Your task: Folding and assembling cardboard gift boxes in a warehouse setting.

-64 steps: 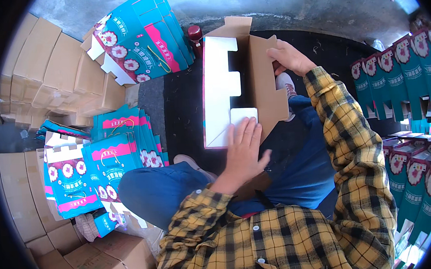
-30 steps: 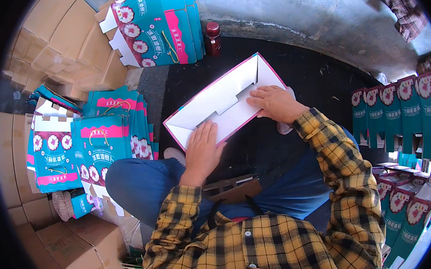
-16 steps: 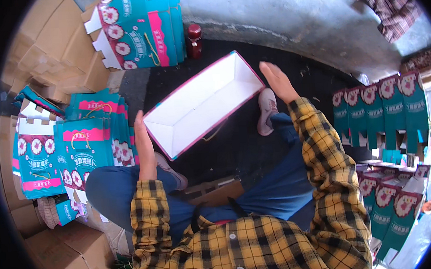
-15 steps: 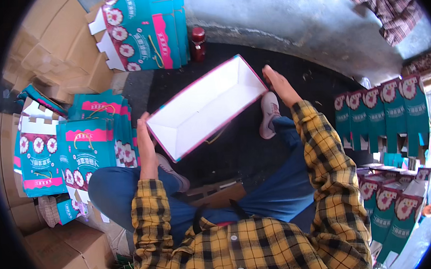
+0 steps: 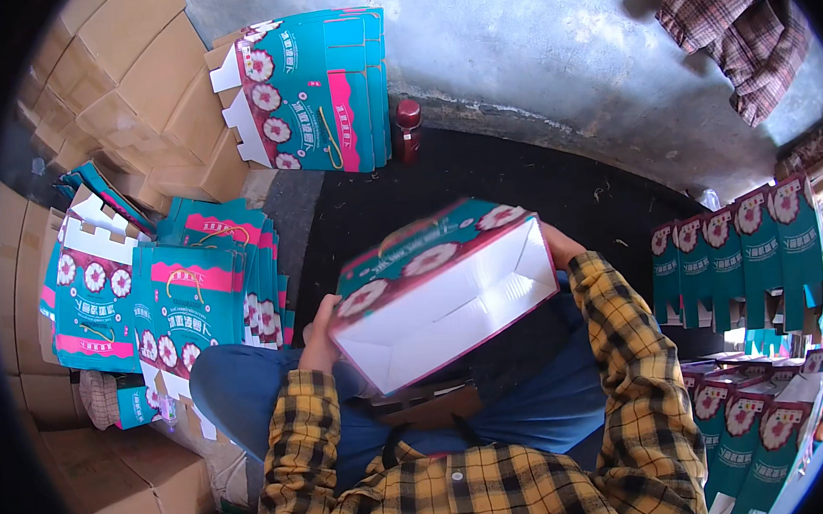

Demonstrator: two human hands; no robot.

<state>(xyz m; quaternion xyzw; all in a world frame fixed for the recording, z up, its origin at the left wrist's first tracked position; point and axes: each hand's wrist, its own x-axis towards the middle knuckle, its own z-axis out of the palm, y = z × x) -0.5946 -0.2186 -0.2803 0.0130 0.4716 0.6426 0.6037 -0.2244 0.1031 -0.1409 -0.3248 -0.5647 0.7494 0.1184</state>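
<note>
A teal and maroon carton (image 5: 398, 275) with pale round flower-like prints hangs tilted in front of me above my lap. Its open side faces me and shows a white interior; a blurred cord handle runs along the far edge. My left hand (image 5: 320, 336) grips the carton's left end, with the fingers partly behind it. At the right end, my right hand (image 5: 562, 245) presses against the wall, its fingertips hidden by the carton.
Flat teal cartons (image 5: 198, 303) lean in a stack at left, and another stack (image 5: 312, 93) stands near the wall. Brown boxes (image 5: 146, 71) pile up behind them. A dark red flask (image 5: 408, 130) sits on the black mat (image 5: 481, 163). Made-up cartons (image 5: 755, 245) line the right.
The carton has come closer to my body and tipped, so its printed side and handle now show. Both hands moved with it, and the right fingers have closed in on its end.
</note>
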